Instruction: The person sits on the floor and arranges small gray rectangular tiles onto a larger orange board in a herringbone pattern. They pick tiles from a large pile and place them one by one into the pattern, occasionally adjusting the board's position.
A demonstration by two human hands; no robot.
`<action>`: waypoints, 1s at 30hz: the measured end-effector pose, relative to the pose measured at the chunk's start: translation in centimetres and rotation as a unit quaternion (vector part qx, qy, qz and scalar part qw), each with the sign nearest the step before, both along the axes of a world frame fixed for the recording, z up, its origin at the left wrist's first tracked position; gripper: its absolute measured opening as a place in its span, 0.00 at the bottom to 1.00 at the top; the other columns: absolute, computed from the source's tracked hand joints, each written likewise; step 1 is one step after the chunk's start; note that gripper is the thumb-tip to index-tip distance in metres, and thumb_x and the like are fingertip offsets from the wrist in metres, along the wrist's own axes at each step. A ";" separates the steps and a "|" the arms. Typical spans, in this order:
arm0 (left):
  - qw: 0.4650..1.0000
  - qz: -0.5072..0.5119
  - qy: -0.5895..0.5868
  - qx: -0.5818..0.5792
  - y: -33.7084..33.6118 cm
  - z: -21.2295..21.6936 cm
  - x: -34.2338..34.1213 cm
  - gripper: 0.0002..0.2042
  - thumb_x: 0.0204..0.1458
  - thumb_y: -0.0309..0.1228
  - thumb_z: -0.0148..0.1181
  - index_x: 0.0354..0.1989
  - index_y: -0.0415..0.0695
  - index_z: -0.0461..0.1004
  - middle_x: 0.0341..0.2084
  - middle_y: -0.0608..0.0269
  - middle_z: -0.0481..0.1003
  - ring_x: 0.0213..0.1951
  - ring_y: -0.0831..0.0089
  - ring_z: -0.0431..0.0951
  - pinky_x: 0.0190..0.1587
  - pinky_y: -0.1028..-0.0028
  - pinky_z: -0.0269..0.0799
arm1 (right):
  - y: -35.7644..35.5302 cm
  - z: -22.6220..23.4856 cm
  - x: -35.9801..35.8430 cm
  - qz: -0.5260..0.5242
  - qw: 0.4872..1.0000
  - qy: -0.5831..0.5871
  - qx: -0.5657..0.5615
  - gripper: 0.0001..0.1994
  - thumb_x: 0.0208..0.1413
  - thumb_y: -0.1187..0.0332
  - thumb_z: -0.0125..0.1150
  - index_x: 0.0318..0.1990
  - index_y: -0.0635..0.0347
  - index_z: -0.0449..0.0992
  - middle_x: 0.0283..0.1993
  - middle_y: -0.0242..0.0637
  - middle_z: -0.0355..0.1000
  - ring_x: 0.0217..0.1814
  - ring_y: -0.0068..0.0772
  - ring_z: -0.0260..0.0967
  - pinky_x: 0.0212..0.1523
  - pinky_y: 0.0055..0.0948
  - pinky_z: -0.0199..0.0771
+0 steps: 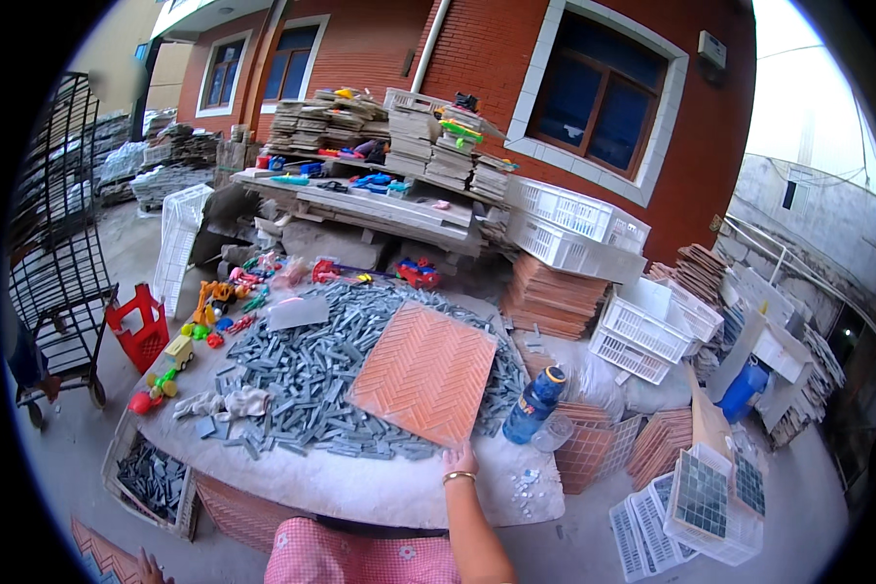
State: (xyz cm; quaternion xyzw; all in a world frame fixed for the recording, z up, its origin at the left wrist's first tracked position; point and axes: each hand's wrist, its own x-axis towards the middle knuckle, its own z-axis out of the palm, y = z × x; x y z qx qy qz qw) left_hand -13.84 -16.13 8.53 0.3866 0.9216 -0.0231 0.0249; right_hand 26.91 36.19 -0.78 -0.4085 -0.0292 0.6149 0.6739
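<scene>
My right hand grips the near corner of an orange herringbone-patterned panel. The panel lies over a heap of small grey tile strips on a pale, dusty table. At the lower left edge, only part of my left hand shows, its fingers apart. It is beside another orange panel with some grey strips on it; whether it touches that panel I cannot tell. A blue bottle and a clear cup stand right of the heap. White gloves lie at its left.
A crate of dark strips stands below the table's left corner. Colourful toys line the far left side. Stacked orange panels and white baskets are at the right. A person's hand is by a wire cart.
</scene>
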 end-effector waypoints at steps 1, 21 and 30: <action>0.999 0.003 -0.036 -0.022 -0.5 1.1 0.9 0.29 0.50 0.33 0.59 0.60 0.32 0.60 0.65 0.45 0.51 0.58 0.46 0.62 0.59 0.60 0.60 | 0.2 -0.3 -0.7 0.029 0.999 0.031 0.005 0.29 0.56 0.54 0.58 0.62 0.55 0.60 0.66 0.38 0.54 0.70 0.36 0.46 0.62 0.39 0.57; 0.418 0.020 -0.851 0.317 17.3 4.0 15.0 0.33 0.59 0.54 0.42 0.60 0.35 0.60 0.54 0.54 0.69 0.54 0.60 0.71 0.54 0.55 0.67 | -26.6 4.0 11.8 0.382 0.903 -0.118 0.153 0.26 0.61 0.60 0.50 0.61 0.68 0.60 0.60 0.45 0.64 0.63 0.40 0.59 0.64 0.37 0.58; 0.626 0.158 -0.713 0.272 11.6 0.2 16.9 0.18 0.57 0.34 0.54 0.55 0.41 0.68 0.42 0.68 0.73 0.36 0.81 0.71 0.34 0.83 0.68 | -34.4 1.3 12.8 0.489 0.857 -0.160 0.036 0.25 0.58 0.69 0.55 0.62 0.64 0.59 0.59 0.38 0.64 0.58 0.33 0.63 0.57 0.34 0.67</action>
